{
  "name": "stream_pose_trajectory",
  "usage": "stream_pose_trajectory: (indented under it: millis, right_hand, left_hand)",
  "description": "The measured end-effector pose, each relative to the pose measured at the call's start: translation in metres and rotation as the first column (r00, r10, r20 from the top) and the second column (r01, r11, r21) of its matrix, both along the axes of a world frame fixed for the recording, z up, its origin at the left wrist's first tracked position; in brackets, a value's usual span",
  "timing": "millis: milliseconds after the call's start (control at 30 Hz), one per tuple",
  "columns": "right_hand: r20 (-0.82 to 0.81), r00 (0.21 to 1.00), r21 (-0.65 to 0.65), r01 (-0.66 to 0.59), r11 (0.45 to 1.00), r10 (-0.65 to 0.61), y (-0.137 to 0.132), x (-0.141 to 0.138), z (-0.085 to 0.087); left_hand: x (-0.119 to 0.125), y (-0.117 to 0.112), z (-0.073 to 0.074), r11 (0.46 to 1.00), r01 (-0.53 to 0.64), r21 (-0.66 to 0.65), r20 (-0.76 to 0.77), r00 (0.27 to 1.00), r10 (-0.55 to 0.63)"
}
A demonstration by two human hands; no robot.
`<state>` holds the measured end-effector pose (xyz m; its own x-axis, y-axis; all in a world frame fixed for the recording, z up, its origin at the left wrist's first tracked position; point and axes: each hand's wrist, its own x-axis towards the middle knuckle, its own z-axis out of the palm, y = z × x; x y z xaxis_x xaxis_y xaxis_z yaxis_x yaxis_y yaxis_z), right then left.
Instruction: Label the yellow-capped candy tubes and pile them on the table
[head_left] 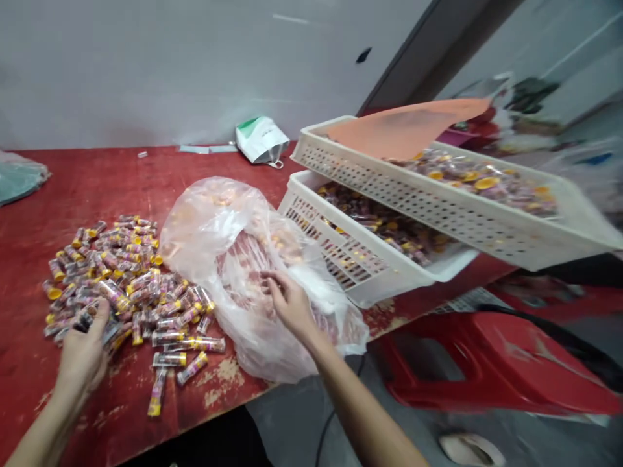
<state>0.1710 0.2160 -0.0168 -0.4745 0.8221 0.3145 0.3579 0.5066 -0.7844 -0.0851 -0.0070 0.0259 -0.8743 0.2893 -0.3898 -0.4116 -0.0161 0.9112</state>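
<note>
A pile of small clear tubes (141, 285) with yellow caps and printed wrappers is spread over the left part of the red table. At its near left edge, my left hand (84, 344) is closed around a few of these tubes, partly hidden by the fingers. Right of the pile sits a translucent plastic bag (204, 214) with its mouth gaping, showing reddish-pink contents (238, 263). My right hand (289, 301) is over the bag's mouth, thumb and fingers curled together. Whatever those fingertips pinch is too small or blurred to make out.
Two white perforated crates (341, 259) of yellow-capped tubes are stacked askew at right, an orange sheet (403, 126) over the upper one. A white-and-green bag (261, 139) stands by the wall. Below the table's red edge is a red stool (535, 360).
</note>
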Motion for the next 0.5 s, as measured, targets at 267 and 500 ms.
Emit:
stream_pose_trajectory:
  millis: [267, 500]
  right_hand:
    - [-0.041, 0.997, 0.102, -0.062, 0.993, 0.066, 0.066, -0.013, 0.010]
    - [-0.057, 0.850, 0.210, -0.502, 0.839, 0.523, -0.012, -0.087, 0.035]
  left_hand:
    - [-0.029, 0.006, -0.030, 0.984, 0.148, -0.103, -0.155, 0.974, -0.163]
    - [-0.088, 0.013, -0.028, 0.845, 0.132, -0.518, -0.560, 0.695, -0.452]
